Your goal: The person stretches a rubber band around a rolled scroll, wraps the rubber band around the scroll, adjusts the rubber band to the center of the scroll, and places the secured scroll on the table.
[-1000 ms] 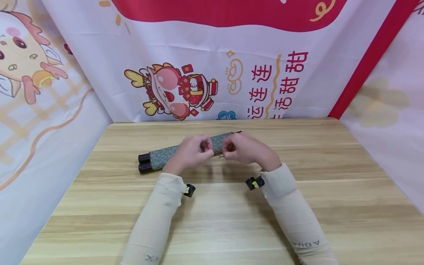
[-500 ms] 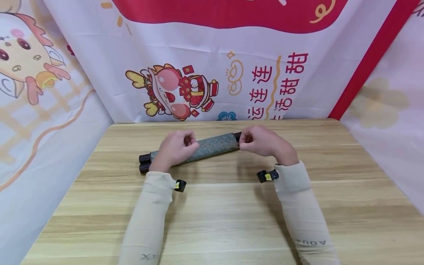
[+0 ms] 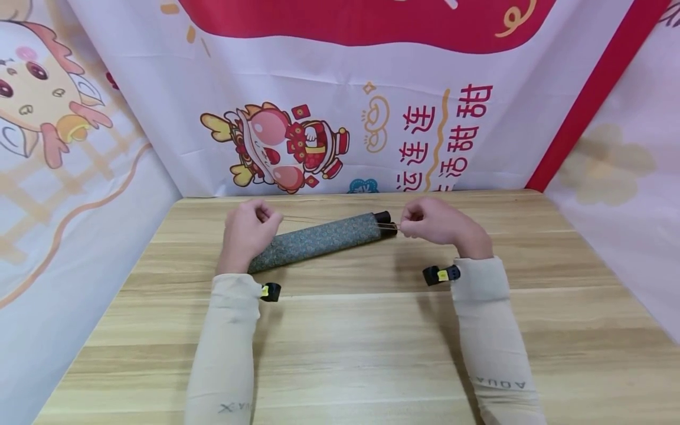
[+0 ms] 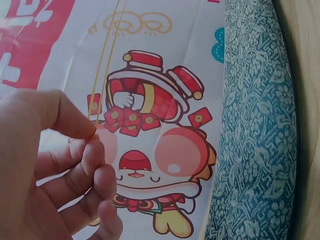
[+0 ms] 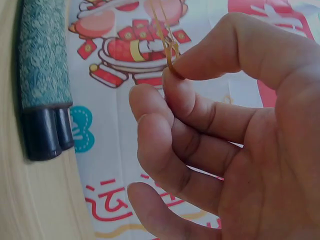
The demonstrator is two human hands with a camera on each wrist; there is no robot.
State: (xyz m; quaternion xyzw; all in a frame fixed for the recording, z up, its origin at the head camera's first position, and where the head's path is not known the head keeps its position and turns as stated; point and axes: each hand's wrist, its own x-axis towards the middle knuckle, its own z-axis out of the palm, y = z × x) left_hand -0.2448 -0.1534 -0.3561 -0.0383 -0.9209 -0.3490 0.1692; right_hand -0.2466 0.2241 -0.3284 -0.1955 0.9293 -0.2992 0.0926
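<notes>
A rolled scroll (image 3: 321, 239), wrapped in teal floral brocade, lies slanted on the wooden table. Its dark rod ends (image 5: 42, 132) show at the right; my left hand and forearm hide the other end. My left hand (image 3: 245, 233), near the scroll's left part, pinches one end of a thin yellowish rubber band (image 4: 106, 70) between thumb and index finger. Beyond the scroll's right end, my right hand (image 3: 438, 221) pinches the other end of the band, which forms a small loop at the fingertips. The strands stretch between both hands, passing over the scroll in the head view.
The wooden table (image 3: 340, 348) runs toward the camera. Behind it hangs a white and red printed cloth (image 3: 329, 77) with a cartoon dragon, and printed cloths also flank both sides. Black wrist cameras sit on both cuffs.
My hands have moved apart, the left one leftward and the right one rightward, drawing the rubber band out long between them. The scroll stays in place.
</notes>
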